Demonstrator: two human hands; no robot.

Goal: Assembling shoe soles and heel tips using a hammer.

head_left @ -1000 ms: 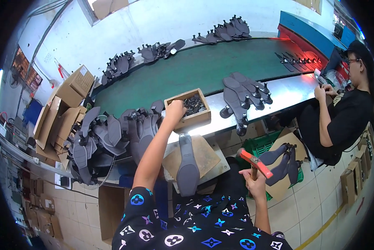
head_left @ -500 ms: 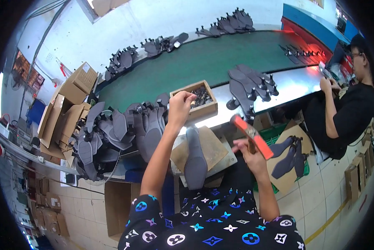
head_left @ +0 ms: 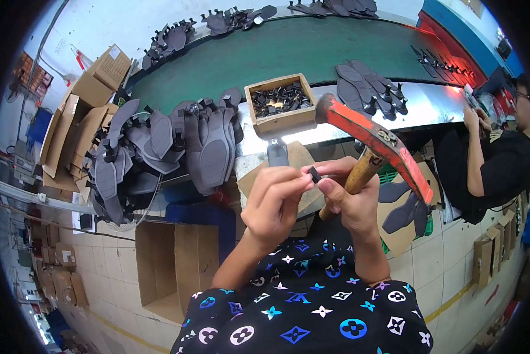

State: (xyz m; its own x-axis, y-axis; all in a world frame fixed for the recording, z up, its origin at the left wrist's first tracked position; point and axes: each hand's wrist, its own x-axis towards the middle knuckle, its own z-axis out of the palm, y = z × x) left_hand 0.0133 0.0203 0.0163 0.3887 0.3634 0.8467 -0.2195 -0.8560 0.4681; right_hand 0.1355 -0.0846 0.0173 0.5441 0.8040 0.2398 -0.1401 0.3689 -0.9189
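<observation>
My left hand (head_left: 271, 203) pinches a small black heel tip (head_left: 314, 174) between thumb and fingertips, in front of my body. Against the same piece rest the thumb and fingers of my right hand (head_left: 359, 203). That hand also grips a hammer (head_left: 368, 138) by its wooden handle, the worn red head pointing up and away. Behind my left hand, a dark grey shoe sole (head_left: 277, 154) lies on a tan board (head_left: 300, 156); most of the sole is hidden. Farther off, a wooden box (head_left: 285, 122) holds many small black pieces.
Heeled soles pile up on the left (head_left: 215, 147), and more soles (head_left: 368, 88) lie on the metal edge of a green conveyor belt (head_left: 235, 65). Cardboard boxes (head_left: 176, 259) stand at left and below. At right sits a co-worker (head_left: 501, 159) in black.
My left hand has come back from the wooden box with a small black heel tip and met my right hand. The hammer has risen closer to view, its head swung leftward.
</observation>
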